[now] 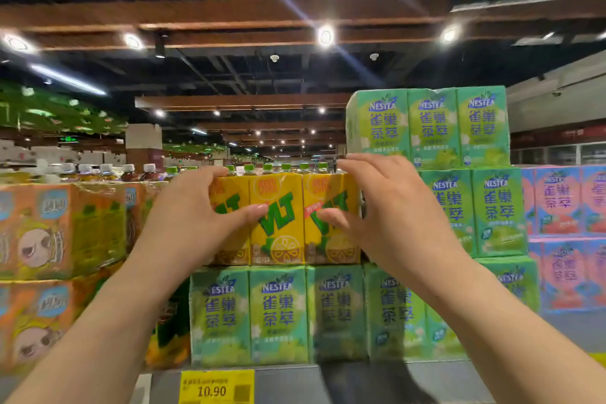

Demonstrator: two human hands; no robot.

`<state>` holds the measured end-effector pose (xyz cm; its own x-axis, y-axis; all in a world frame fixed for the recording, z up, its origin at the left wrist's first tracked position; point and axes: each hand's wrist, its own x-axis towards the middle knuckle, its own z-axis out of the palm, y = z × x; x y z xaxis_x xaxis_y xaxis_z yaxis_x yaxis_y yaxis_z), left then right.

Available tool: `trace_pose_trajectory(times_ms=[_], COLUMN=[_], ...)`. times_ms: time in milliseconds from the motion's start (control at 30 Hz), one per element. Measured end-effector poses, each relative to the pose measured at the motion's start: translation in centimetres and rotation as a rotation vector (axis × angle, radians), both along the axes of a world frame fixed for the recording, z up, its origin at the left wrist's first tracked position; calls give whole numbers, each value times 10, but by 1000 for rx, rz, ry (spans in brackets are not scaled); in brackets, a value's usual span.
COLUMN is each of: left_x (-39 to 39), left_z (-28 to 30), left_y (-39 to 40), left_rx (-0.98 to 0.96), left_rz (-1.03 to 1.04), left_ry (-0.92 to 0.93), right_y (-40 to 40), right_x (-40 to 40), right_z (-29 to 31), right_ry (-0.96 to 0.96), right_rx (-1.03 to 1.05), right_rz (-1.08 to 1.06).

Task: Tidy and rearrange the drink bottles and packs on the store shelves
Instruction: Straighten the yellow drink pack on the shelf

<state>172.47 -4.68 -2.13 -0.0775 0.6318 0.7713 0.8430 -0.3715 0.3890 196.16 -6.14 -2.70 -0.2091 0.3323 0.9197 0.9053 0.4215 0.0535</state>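
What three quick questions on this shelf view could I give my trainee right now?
1. True or false: both hands grip the yellow shrink-wrapped lemon tea carton pack.
2. What does that pack sit on? A) green Nestea carton packs B) pink carton packs C) the bare shelf
3. What price shows on the yellow shelf price tag?

Key:
1. True: the left hand and right hand curl over its top corners, thumbs on its front.
2. A
3. 10.90
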Motion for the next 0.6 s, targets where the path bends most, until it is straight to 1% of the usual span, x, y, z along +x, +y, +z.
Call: trace_pose_trajectory(times_ms=[67,133,200,267,467,600], left_x=[-9,-16,-20,-23,-28,-34], left_z=[-5,-10,-12,-12,-14,-19], left_y=[5,7,11,14,16,12], left_rx=[-40,-69,-80,-87,-47,53], left_rz=[-85,-121,-133,-162,-269,-298], left_ry=[-45,-15,28,21,-37,-73], right_y=[-4,-8,-10,-12,-21,-25], right_x=[-11,-20,-28,-37,-50,-58], right_z=[5,8,8,8,2,-10], right_ry=[-46,-67,-52,-35,69,224], right_rx=[-116,-192,-223,-216,-220,-138], right_rz=[-123,-216,-271,-308,-309,-199])
